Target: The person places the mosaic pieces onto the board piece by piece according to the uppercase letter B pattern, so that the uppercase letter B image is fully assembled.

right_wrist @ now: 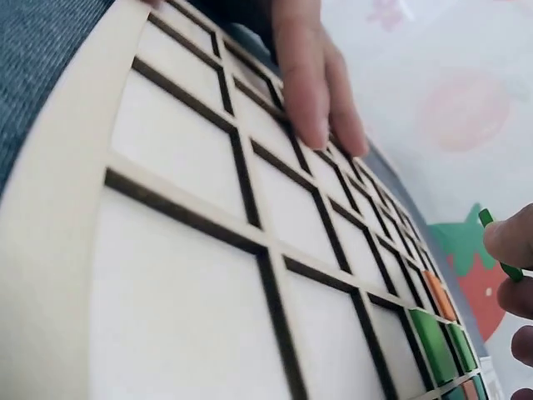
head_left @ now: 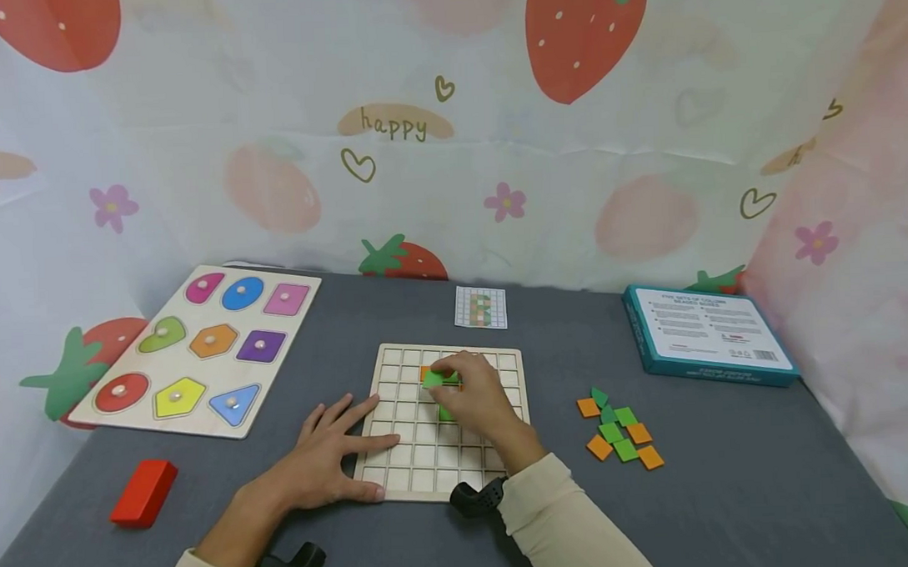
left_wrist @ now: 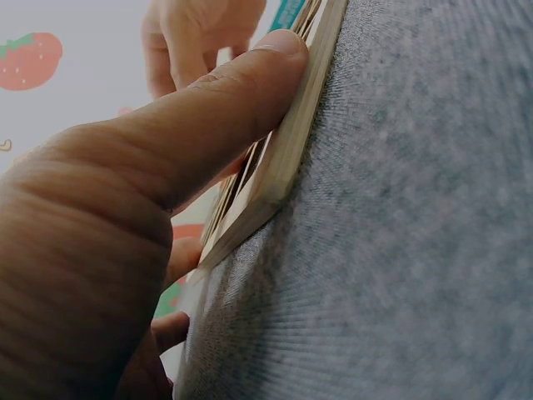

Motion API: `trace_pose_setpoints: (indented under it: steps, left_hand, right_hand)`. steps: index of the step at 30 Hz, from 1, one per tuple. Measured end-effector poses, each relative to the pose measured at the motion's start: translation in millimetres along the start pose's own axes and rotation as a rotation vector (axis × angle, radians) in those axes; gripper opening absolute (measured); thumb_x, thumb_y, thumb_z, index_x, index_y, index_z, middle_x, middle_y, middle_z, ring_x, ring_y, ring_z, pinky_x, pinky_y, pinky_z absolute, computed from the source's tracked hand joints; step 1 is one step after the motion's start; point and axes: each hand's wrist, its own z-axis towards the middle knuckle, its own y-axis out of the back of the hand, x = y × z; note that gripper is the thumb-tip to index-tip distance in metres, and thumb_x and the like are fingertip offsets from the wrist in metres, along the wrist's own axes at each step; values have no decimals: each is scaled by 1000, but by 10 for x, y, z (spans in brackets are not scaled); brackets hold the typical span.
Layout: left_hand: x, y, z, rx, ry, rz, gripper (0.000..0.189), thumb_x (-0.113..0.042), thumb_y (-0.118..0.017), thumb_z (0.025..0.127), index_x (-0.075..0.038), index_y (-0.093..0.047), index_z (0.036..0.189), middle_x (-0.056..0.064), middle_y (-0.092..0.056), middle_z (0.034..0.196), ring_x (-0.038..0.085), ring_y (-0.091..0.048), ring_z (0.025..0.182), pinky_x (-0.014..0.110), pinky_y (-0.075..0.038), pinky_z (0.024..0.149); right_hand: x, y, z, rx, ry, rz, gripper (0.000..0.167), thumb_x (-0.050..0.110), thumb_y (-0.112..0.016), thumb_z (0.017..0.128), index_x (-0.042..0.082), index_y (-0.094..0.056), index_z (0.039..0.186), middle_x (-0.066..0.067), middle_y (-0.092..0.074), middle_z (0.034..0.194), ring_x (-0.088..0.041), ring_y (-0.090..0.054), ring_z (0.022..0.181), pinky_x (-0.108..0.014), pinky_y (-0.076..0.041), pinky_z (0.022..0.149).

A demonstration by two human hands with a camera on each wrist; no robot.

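A pale wooden grid board lies on the grey cloth. My left hand rests spread along its left side, fingers straight over the cells and thumb at the near left corner, as the left wrist view also shows. Over the far half of the board, my right hand pinches a green tile between thumb and fingertips, held above the surface in the right wrist view. Beneath it, an orange tile and a green tile sit in cells, with more tiles partly hidden by the hand.
Several loose orange and green tiles lie right of the board. A small pattern card is behind it. To the left are a shape puzzle board and a red block; a teal box is at far right.
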Motion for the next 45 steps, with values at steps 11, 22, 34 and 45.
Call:
trace_pose_setpoints:
  steps: [11, 22, 34, 45]
  left_hand:
    - [14, -3, 2, 11, 2, -9, 70, -67, -70, 74, -30, -61, 133, 12, -27, 155, 47, -12, 139, 67, -1, 103]
    - [3, 10, 5, 12, 2, -6, 70, -67, -70, 74, -31, -62, 133, 11, -27, 155, 47, -13, 139, 67, -2, 103]
    - [-4, 1, 1, 7, 5, -7, 70, -67, -70, 73, -30, -62, 132, 12, -28, 154, 47, -13, 139, 67, -2, 103]
    - [4, 10, 6, 17, 7, -13, 70, -66, -71, 73, -31, -62, 133, 11, -28, 155, 47, -13, 139, 67, -1, 103]
  right_hand:
    - [-25, -98, 26, 61, -47, -185, 24, 19, -75, 85, 13, -73, 108, 3, -59, 95, -18, -49, 89, -37, -41, 78]
    - [-12, -113, 69, 99, -40, -287, 22, 21, -72, 85, 17, -75, 106, 5, -58, 87, -17, -46, 83, -42, -39, 78]
    - [48, -54, 32, 107, -51, -267, 26, 20, -71, 86, 15, -73, 112, 1, -60, 93, -19, -47, 85, -40, -39, 76]
    - [255, 357, -73, 57, 43, -123, 30, 14, -73, 85, 8, -71, 114, -7, -61, 96, -30, -49, 94, -44, -41, 77]
